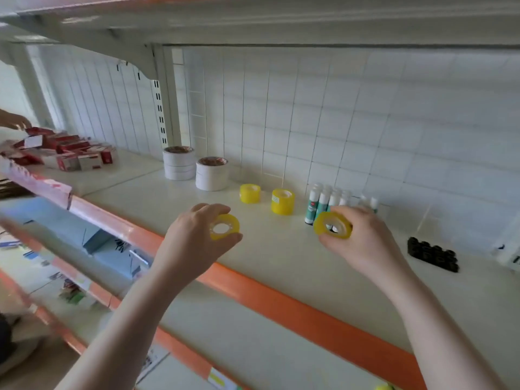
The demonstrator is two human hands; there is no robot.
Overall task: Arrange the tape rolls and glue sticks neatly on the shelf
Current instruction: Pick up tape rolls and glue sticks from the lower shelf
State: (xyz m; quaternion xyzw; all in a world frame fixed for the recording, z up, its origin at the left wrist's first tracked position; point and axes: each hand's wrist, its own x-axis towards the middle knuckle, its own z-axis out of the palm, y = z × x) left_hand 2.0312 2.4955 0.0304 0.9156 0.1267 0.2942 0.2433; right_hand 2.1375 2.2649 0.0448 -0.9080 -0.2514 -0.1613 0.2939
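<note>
- Head view, centre of the frame: the left hand (194, 235) pinches a yellow tape roll (224, 227) between thumb and curled fingers, held above the cream shelf (281, 257), its hole facing the camera.
- Right of centre, the right hand (363, 243) grips a second yellow roll (333, 225) the same way, just in front of the glue sticks (323, 201).
- Behind the hands, two more yellow rolls (250, 193) (282, 201) stand on the shelf, apart from each other.
- Further toward the upper left, two stacks of white tape (179, 162) (211, 173) sit close together near the tiled back wall (365, 122).
- The glue sticks stand upright in a tight cluster, white caps up, right of the yellow rolls.
- At the right edge lies a black block of small round items (432, 254), too blurred to identify.
- Far left: red boxes (73, 153) in a loose pile, with another person's hand (15, 121) above them.
- An orange strip (281, 299) runs along the shelf's front edge.
</note>
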